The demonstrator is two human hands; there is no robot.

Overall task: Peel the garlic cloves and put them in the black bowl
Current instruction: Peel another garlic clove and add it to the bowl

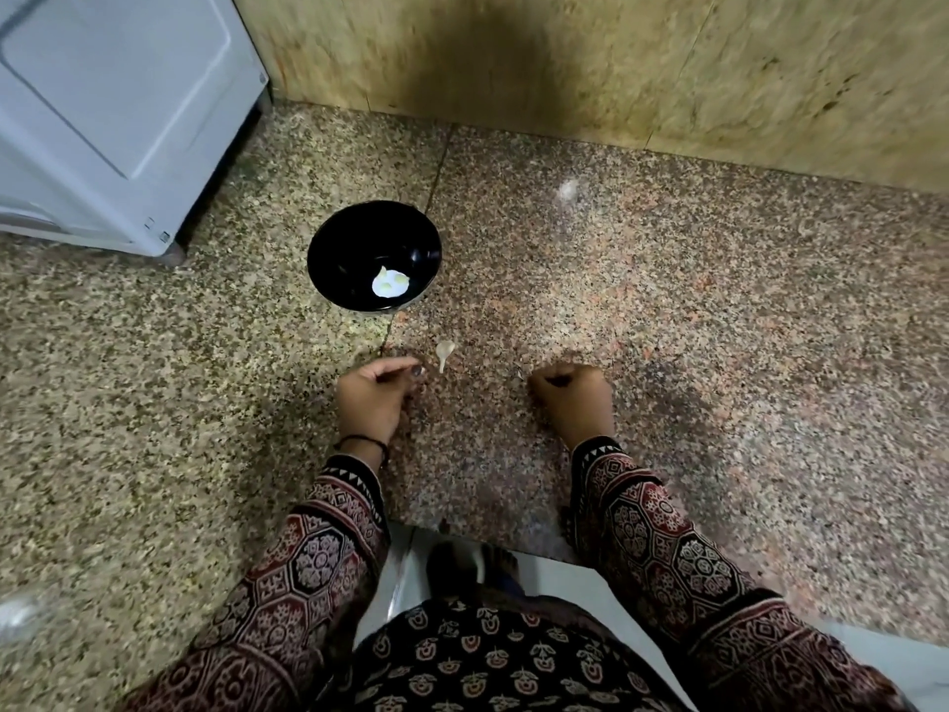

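The black bowl (374, 233) stands on the speckled stone counter (667, 326) and holds a few peeled, pale garlic cloves (390, 286). One unpeeled garlic clove (444, 350) lies on the counter just in front of the bowl, its thin tail pointing toward me. My left hand (372, 400) rests on the counter with its fingers curled; its fingertips sit just left of the clove without touching it. My right hand (572, 398) is balled into a fist further right, and I see nothing held in it.
A white appliance (113, 110) stands at the back left, close to the bowl. A tiled wall (565, 59) runs along the back. A small whitish scrap (567, 190) lies far right of the bowl. The counter's front edge (493, 542) is near my body.
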